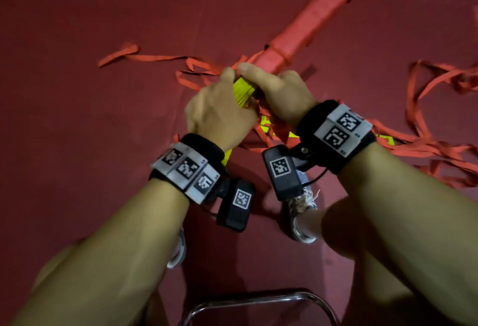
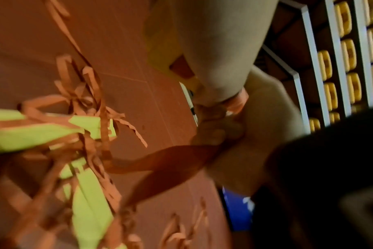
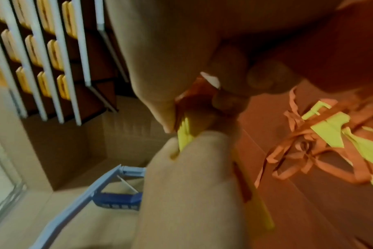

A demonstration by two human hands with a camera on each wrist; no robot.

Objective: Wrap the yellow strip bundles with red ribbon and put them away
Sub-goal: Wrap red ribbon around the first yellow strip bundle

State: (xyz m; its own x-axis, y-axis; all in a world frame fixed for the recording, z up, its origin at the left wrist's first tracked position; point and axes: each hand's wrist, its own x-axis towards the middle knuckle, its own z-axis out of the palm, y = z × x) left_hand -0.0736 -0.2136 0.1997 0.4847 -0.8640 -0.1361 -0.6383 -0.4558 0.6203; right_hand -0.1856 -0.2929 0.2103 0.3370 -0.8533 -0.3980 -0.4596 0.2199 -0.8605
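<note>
Yellow strip bundle [image 1: 243,91] is gripped at the centre of the head view, its yellow end showing between two hands. The left hand [image 1: 219,116] is curled round it from the lower left, and the right hand [image 1: 279,92] is clamped on it from the right, thumb laid along the top. In the left wrist view, red ribbon [image 2: 181,160] is seen running into the left hand's curled fingers. A long red length [image 1: 318,20] extends from the hands toward the upper right. Across the red floor [image 1: 77,92] are strewn loose ribbon [image 1: 426,144] and yellow strips [image 1: 266,123]. A blue basket [image 3: 115,200] is seen at the lower left of the right wrist view.
</note>
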